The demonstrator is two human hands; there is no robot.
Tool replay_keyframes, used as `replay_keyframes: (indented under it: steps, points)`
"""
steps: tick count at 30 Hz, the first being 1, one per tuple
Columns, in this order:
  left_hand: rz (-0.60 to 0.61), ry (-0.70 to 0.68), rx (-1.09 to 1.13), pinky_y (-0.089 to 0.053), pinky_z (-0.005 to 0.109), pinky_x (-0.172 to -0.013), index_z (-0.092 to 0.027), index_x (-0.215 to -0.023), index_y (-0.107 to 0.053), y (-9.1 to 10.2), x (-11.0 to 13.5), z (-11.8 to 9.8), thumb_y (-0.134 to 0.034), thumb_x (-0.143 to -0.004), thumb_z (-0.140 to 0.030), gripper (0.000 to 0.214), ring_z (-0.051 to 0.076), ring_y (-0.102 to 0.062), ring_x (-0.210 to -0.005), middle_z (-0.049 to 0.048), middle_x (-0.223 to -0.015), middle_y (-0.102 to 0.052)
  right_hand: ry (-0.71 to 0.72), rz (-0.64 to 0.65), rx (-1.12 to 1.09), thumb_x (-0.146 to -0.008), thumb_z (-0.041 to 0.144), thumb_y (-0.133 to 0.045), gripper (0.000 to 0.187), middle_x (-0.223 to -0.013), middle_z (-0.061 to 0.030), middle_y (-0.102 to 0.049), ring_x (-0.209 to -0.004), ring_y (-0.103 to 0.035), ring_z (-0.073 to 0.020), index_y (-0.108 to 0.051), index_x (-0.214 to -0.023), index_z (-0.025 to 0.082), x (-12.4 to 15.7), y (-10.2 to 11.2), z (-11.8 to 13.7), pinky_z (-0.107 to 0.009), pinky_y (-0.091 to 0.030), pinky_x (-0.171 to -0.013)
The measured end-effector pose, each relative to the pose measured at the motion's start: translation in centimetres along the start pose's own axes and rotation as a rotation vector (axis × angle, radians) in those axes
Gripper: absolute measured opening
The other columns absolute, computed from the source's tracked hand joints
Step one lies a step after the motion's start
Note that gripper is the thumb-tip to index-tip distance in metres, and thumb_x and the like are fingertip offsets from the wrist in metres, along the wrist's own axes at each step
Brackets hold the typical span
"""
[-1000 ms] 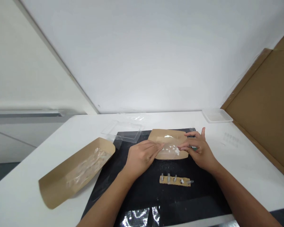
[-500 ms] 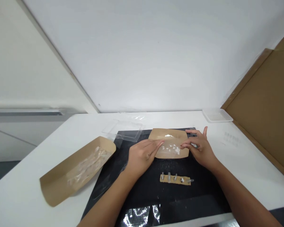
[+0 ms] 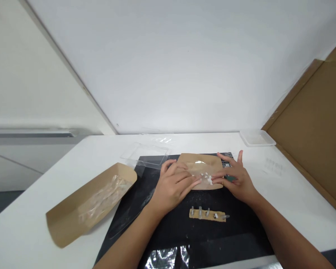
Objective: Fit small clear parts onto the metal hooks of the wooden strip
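A brown paper tray [image 3: 200, 157] with a clear film in it holds several small white pieces [image 3: 205, 175]. My left hand [image 3: 173, 185] reaches over the tray's left side, thumb and index fingertips together low in the tray. At the right side, my right hand [image 3: 236, 181] has thumb and index finger closed at the white pieces, its other fingers raised. Whatever sits between either pair of fingertips is too small to make out. Nearer me lies a brown cardboard strip [image 3: 196, 214] carrying several small clear tube-like pieces and a dark-and-white bit.
A black mat [image 3: 168, 235] covers the middle of the white table [image 3: 25, 220]. To the left rests a larger brown paper tray [image 3: 70, 209] with clear-wrapped contents. Behind are a transparent plastic lid [image 3: 147, 154] and a shallow clear container [image 3: 257, 138]. Tall cardboard [image 3: 316, 134] stands right.
My left hand has shifted right and toward me, lower over the tray, its fingers fanned more. The right hand's thumb and index finger have lowered slightly onto the white pieces.
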State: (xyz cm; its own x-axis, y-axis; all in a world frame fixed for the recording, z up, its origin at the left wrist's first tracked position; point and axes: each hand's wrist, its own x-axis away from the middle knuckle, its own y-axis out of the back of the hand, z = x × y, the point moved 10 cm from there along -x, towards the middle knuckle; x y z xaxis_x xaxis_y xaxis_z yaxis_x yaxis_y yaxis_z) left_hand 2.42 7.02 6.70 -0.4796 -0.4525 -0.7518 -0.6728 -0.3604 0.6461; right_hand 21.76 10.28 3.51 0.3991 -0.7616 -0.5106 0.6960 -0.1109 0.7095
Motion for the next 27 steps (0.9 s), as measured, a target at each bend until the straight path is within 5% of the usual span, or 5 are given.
replay_keyframes:
  steps: [4,10,17,23,27]
  points:
    - [-0.029,0.081,0.016,-0.042,0.051,-0.108,-0.026,-0.143,-0.062,-0.6,0.7,1.5,-0.054,-0.103,-0.006,0.045,0.021,-0.066,-0.091,-0.0019,-0.075,-0.074,-0.012,-0.01,0.014,-0.108,0.029,-0.057,0.027,-0.096,0.0024,-0.083,-0.149,-0.053,-0.0306,-0.08,-0.098,0.037,0.1,0.2,-0.1,-0.072,0.027,-0.124]
    - [-0.176,0.241,0.081,-0.053,0.052,-0.104,-0.022,-0.168,-0.013,0.3,1.4,3.0,-0.049,-0.102,-0.008,0.076,0.03,-0.058,-0.125,0.0171,-0.134,-0.063,-0.009,0.029,0.046,-0.103,0.007,-0.036,0.065,-0.125,-0.0001,-0.079,-0.16,-0.034,-0.0272,-0.048,-0.157,0.041,0.4,0.3,-0.6,-0.079,0.021,-0.122]
    - [0.097,0.059,-0.005,-0.04,0.06,-0.114,-0.022,-0.143,-0.048,-1.1,0.4,0.1,-0.054,-0.101,-0.015,0.043,0.03,-0.062,-0.118,0.0125,-0.123,-0.066,-0.046,-0.069,-0.124,-0.097,0.009,-0.041,0.064,-0.175,-0.0053,-0.026,-0.16,-0.035,-0.0287,-0.048,-0.155,0.034,0.4,1.1,-0.7,-0.062,-0.035,-0.128]
    - [0.055,-0.009,-0.014,-0.045,0.054,-0.107,-0.018,-0.129,-0.059,-0.3,-0.1,-1.0,-0.058,-0.099,-0.024,0.031,0.028,-0.064,-0.106,0.0118,-0.109,-0.068,0.026,-0.076,0.033,-0.103,0.032,-0.064,0.015,-0.146,-0.0078,-0.065,-0.142,-0.058,-0.0327,-0.074,-0.114,0.03,0.2,1.0,0.0,-0.075,0.001,-0.129]
    - [0.106,-0.115,-0.08,-0.041,0.05,-0.11,-0.02,-0.084,-0.062,-0.3,-0.3,-2.1,-0.056,-0.101,-0.012,0.02,0.018,-0.062,-0.076,0.0002,-0.077,-0.068,0.002,-0.073,-0.009,-0.11,0.029,-0.051,0.024,-0.13,-0.0041,-0.076,-0.127,-0.069,-0.0249,-0.073,-0.103,0.029,0.1,0.9,-0.5,-0.069,0.0,-0.133]
